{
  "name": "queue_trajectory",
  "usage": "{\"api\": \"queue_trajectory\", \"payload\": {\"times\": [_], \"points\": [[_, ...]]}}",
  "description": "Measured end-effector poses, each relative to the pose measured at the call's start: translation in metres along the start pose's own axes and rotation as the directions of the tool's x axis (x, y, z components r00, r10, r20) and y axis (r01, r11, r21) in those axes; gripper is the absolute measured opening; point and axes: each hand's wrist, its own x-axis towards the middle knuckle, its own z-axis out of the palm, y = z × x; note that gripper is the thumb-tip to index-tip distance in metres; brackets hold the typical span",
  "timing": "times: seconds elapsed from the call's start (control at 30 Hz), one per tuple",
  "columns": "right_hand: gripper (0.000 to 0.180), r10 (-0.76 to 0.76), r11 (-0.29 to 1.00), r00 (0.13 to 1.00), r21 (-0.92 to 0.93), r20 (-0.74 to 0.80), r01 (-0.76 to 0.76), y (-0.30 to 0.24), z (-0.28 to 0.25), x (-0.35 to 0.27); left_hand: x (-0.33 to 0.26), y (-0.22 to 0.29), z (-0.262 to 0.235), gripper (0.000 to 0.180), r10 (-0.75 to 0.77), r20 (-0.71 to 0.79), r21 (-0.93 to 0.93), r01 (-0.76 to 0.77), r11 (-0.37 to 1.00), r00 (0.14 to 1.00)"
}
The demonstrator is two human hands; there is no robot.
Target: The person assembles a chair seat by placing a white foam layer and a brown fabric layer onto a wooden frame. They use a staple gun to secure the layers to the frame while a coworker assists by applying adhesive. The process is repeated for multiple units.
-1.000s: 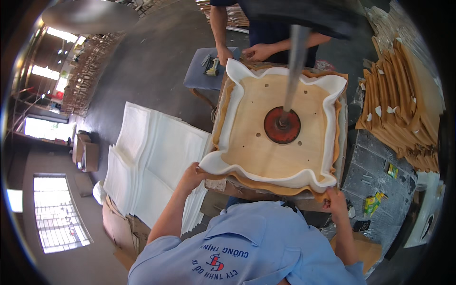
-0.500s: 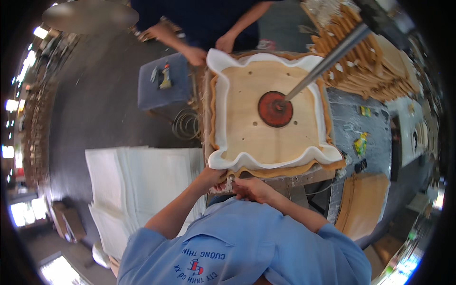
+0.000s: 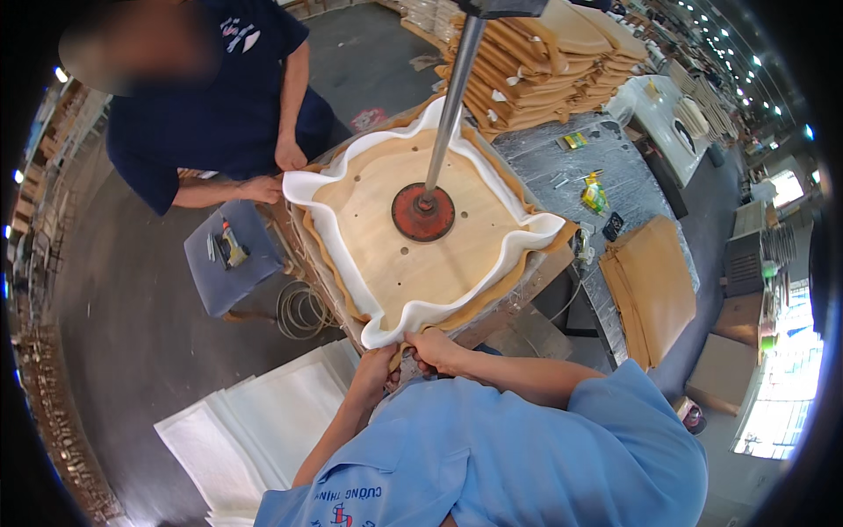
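Note:
A square plywood board lies with white foam curling up around its edges. Beneath the foam, tan leather shows as a wavy border. A red round pad on a metal rod presses on the board's middle. At the corner nearest me, my left hand is closed on the leather's edge, its fingertips partly hidden. Close beside it, my right hand pinches the same edge just under the foam. Across the board, a co-worker's hands are at the left corner.
A blue padded stool holds a yellow-grey power tool. White sheets are stacked at lower left, near a coiled hose. Rightward, a plastic-covered table bears yellow packets and folded tan pieces. More tan covers are piled behind.
My view has turned, so the board appears rotated and farther left. My right hand has come up to the leather's edge beside my left. The co-worker's hands remain at their corner.

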Motion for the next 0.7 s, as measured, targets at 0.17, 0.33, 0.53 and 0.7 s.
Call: {"api": "queue_trajectory", "payload": {"times": [0.17, 0.33, 0.53, 0.7], "points": [[0.050, -0.134, 0.955, 0.991, -0.267, 0.005, 0.130, -0.006, 0.001, -0.014, -0.011, 0.000, -0.005, 0.031, -0.005, -0.070, -0.116, -0.004, 0.993, 0.998], [0.056, -0.132, 0.926, 0.987, -0.344, 0.089, 0.155, -0.004, -0.015, -0.024, -0.025, -0.012, -0.011, 0.037, 0.069, -0.055, -0.171, -0.077, 0.982, 0.996], [0.065, 0.136, 0.979, 0.990, 0.156, -0.042, -0.128, 0.002, -0.134, -0.071, -0.062, -0.008, 0.003, 0.067, 0.017, 0.418, 0.237, -0.127, 0.963, 0.908], [0.063, 0.207, 0.878, 0.973, 0.457, -0.099, -0.141, -0.017, -0.176, -0.033, 0.024, -0.044, 0.057, 0.076, -0.040, 0.420, 0.042, 0.025, 0.999, 0.907]]}}
